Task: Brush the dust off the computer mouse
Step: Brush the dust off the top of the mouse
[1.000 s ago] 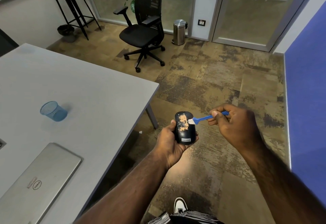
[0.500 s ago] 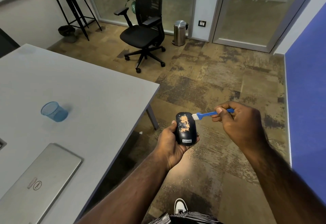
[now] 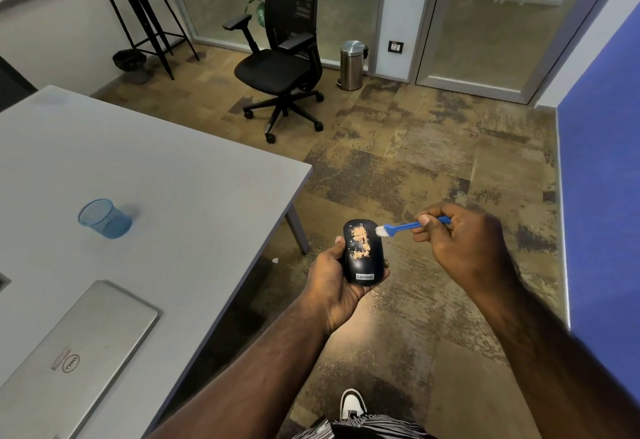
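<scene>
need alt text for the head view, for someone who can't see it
A left hand holds a black computer mouse streaked with orange dust, while the right hand pinches a small blue brush whose white bristles meet the mouse's right edge. On the grey table to the left are a blue mesh cup and a closed silver laptop.

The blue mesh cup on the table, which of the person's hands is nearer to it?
Left. The left hand holds the mouse just off the table edge, right of the blue mesh cup; the right hand grips the brush farther right.
</scene>
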Motion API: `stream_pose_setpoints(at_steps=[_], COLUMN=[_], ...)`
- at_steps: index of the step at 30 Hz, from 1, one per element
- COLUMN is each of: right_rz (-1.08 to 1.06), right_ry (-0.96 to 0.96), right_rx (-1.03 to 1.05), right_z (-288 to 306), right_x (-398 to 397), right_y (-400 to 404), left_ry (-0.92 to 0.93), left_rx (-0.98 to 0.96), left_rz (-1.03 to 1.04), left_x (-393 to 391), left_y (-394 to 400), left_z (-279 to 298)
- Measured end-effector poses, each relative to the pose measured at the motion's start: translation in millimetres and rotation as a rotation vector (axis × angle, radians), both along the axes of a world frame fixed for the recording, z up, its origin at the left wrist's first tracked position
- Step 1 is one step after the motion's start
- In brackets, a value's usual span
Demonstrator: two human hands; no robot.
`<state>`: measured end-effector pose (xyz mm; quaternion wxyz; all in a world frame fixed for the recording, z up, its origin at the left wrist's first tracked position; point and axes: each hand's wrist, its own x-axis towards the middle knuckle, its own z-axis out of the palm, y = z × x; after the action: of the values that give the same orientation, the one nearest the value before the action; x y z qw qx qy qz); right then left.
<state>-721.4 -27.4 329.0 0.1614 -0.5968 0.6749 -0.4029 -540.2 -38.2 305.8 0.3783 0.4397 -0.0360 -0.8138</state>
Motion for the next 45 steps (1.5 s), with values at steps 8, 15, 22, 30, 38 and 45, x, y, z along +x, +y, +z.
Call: stream_pose_setpoints(at_steps=[8,15,22,30,38,45], right_rz=[0.096,0.118,0.029,0.166,0.140,0.048], right_ry=[0.026,-0.001,0.023,0.060,0.016,0.028], right_rx=[-0.012,-0.078,-0.038,-0.020,-0.065,-0.027], right_z=[-2,6,2,2,5,0], right_x=[-6,-13,-11,-12,-18,-15], right_y=[2,6,2,5,9,5], left_ry=[-0.014,0.000,-0.011,-0.025,-0.026,-0.014], left_rx=[-0.004,-0.003,-0.004,-0.019,-0.011,-0.017], left_rz=[-0.016,-0.012,-0.018,-0.039,-0.032,-0.042], left_x=[-1,-1,-2,-4,-5,-6], left_y=[3,5,5,7,7,7], left_z=[1,-2,-2,-1,-1,-7])
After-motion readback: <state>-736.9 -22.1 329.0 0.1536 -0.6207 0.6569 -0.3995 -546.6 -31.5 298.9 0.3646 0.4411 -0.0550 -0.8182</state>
